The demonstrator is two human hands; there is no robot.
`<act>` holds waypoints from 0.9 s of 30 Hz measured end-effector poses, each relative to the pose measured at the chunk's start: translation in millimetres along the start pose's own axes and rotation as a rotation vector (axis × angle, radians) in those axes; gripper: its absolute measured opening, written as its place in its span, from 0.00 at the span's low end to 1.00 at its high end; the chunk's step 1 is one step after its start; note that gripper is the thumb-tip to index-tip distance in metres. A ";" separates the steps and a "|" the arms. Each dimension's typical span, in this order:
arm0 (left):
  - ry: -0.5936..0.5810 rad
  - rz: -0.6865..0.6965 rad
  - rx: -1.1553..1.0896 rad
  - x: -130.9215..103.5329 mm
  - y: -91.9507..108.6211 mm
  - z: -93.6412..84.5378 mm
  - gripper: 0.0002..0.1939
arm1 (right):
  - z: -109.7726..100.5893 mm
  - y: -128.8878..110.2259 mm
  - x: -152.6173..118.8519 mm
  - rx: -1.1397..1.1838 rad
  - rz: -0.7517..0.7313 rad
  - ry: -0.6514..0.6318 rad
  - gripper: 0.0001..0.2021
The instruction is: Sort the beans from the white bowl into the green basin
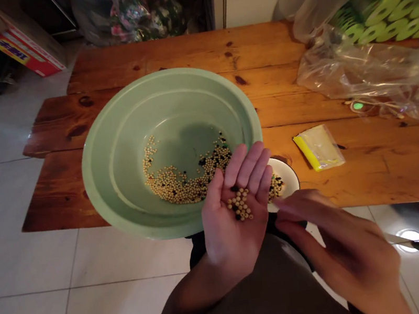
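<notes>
My left hand [240,247] is turned palm up and slightly cupped, fingers extended, over the near right rim of a green basin [104,195]. It holds a small heap of round wooden beads [240,205], mostly tan with a few dark ones. Beside it on the right, my right hand [338,242] is closed with thumb and forefinger close together; anything between them is too blurred to make out. More tan and dark beads [183,190] lie along the near side of the basin floor. A white dish [289,179] with beads is partly hidden behind my hands.
The basin stands on a wooden plank table [375,173]. A small packet with a yellow edge [319,147] lies right of the dish. Clear plastic bags [371,73] and green rolls [400,4] occupy the back right. A cardboard box [25,48] stands on the tiled floor at left.
</notes>
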State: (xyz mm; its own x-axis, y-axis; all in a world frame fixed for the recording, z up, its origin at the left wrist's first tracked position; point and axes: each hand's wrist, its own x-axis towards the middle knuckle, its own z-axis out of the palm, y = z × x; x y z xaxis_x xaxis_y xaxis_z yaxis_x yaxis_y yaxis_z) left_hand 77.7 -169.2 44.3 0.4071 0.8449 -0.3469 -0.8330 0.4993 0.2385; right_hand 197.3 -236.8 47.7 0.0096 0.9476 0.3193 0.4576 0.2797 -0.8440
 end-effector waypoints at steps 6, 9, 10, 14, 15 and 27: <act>-0.026 0.023 -0.001 1.4 -5.2 -1.1 0.23 | 11.8 -11.5 4.6 -0.152 -0.125 -0.080 0.12; -0.027 0.024 -0.014 2.4 -4.9 -2.6 0.23 | 14.7 -9.7 4.5 -0.194 -0.128 -0.076 0.11; -0.026 0.025 -0.020 2.7 -4.7 -3.0 0.23 | 15.4 -9.3 4.3 -0.201 -0.127 -0.078 0.10; -0.015 0.012 -0.045 3.5 -4.7 -4.4 0.22 | 17.5 -9.0 4.0 -0.210 -0.137 -0.063 0.11; -0.005 0.008 -0.046 3.6 -4.9 -4.5 0.23 | 17.9 -9.1 4.3 -0.208 -0.134 -0.060 0.11; 0.016 0.014 -0.034 6.3 -5.5 -6.2 0.23 | 21.0 -5.1 6.7 -0.267 -0.202 -0.065 0.11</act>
State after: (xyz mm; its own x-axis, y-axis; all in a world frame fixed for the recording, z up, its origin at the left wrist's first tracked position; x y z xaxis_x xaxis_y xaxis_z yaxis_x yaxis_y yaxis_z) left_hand 82.6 -167.9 35.1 0.3892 0.8487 -0.3581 -0.8510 0.4801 0.2130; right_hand 176.3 -228.6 45.0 -0.1573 0.8875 0.4332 0.6614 0.4204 -0.6211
